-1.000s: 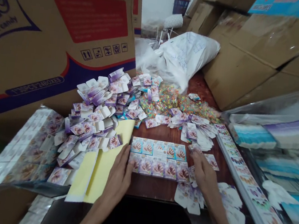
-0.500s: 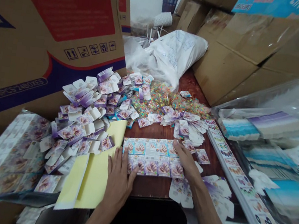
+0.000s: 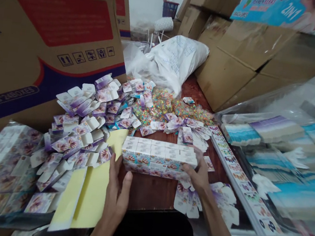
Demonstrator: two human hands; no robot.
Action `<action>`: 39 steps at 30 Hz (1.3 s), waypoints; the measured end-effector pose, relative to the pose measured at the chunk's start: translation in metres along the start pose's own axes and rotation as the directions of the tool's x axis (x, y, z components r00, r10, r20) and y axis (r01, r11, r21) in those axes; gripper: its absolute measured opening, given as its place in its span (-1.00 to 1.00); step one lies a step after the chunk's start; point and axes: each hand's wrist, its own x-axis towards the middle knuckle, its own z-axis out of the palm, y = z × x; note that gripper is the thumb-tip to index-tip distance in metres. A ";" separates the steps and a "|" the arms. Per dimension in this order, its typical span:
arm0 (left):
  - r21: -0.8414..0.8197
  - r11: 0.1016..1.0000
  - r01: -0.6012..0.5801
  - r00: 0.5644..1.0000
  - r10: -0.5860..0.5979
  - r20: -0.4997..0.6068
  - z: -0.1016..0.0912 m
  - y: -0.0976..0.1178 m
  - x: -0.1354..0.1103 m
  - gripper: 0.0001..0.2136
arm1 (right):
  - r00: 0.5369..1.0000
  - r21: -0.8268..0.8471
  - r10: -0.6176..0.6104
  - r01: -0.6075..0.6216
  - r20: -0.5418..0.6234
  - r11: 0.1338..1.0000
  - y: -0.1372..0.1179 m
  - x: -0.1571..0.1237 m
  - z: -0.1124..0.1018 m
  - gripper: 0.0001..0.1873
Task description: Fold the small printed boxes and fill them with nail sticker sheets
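Note:
A clear-wrapped pack of small boxes [image 3: 158, 158] is tipped up on the table in front of me, its white box ends on top and its blue and purple printed sides towards me. My right hand [image 3: 198, 175] grips its right end, thumb on the near face and fingers behind. My left hand [image 3: 117, 190] is open at the left end, thumb spread from the fingers; whether it touches the pack I cannot tell. Beside it lies a folded yellow sheet [image 3: 93, 194]. Loose small printed boxes [image 3: 83, 131] are heaped on the left.
Many small colourful wrapped pieces [image 3: 159, 106] lie behind, near a white sack [image 3: 180, 57]. A larger wrapped pack [image 3: 1, 175] stands far left, before a big carton [image 3: 56, 23]. Flat box blanks [image 3: 189, 199] and a printed strip [image 3: 239, 175] lie right, beside bagged bundles [image 3: 277, 130].
The pack has turned from lying flat with its printed faces up to standing tilted with white ends up. My left hand has come off its top to the left end.

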 end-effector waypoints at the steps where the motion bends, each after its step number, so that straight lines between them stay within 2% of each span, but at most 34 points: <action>1: -0.006 1.000 0.027 1.000 -0.027 0.005 0.001 -0.002 0.000 -0.45 | 0.998 -0.004 -0.007 0.008 0.068 1.000 0.004 -0.001 -0.002 -0.34; 4: -0.002 0.996 0.087 0.996 -0.087 0.027 0.004 -0.009 -0.001 -0.47 | 0.975 -0.033 -0.037 0.045 0.220 0.998 0.005 -0.003 -0.011 -0.29; 7: -0.013 0.993 0.120 0.992 -0.120 0.034 0.004 -0.014 -0.004 -0.49 | 0.956 -0.234 -0.125 0.190 0.267 0.953 -0.011 0.003 -0.022 -0.22; 9: -0.019 0.991 0.130 0.991 -0.129 0.034 0.003 -0.014 -0.004 -0.50 | 0.923 -0.411 -0.211 0.337 0.323 0.847 -0.030 0.010 -0.025 -0.26; 11: -0.024 0.990 0.137 0.990 -0.137 0.029 0.002 -0.012 -0.002 -0.50 | 0.860 -0.521 -0.281 0.487 0.426 0.701 -0.049 0.018 -0.020 -0.30; 14: -0.004 0.990 0.141 0.990 -0.141 0.015 -0.001 -0.005 0.003 -0.48 | 0.755 -0.567 -0.250 0.630 0.606 0.530 -0.067 0.022 0.003 -0.17; 15: 0.008 0.992 0.123 0.992 -0.123 0.005 -0.002 -0.002 0.006 -0.47 | 0.742 -0.585 -0.231 0.648 0.630 0.487 -0.070 0.021 0.013 -0.12; 18: 0.094 0.995 -0.016 0.998 0.021 -0.055 -0.007 0.011 0.019 -0.44 | 0.761 -0.664 -0.182 0.638 0.623 0.390 -0.069 0.014 0.036 -0.09; 19: 0.154 0.985 -0.078 0.993 0.090 -0.076 -0.008 0.015 0.026 -0.44 | 0.777 -0.685 -0.175 0.619 0.604 0.383 -0.067 0.012 0.041 -0.12; 22: 0.324 0.918 -0.230 0.971 0.241 0.009 -0.005 0.022 0.042 -0.46 | 0.786 -0.698 -0.166 0.608 0.595 0.378 -0.065 0.005 0.043 -0.18; 24: 0.321 0.918 -0.232 0.973 0.226 0.055 0.001 0.019 0.047 -0.49 | 0.778 -0.691 -0.160 0.616 0.607 0.378 -0.066 0.004 0.041 -0.19; 29: 0.225 0.965 -0.134 0.991 0.128 0.038 0.011 0.009 0.046 -0.52 | 0.764 -0.672 -0.159 0.632 0.626 0.386 -0.063 0.008 0.037 -0.23; 32: 0.193 0.968 -0.158 0.986 0.143 0.092 0.007 0.007 0.049 -0.55 | 0.747 -0.653 -0.169 0.651 0.644 0.387 -0.056 0.012 0.031 -0.25; 39: 0.276 0.943 -0.188 0.977 0.152 0.147 -0.001 0.012 0.050 -0.54 | 0.722 -0.636 -0.238 0.688 0.650 0.348 -0.036 0.022 0.014 -0.33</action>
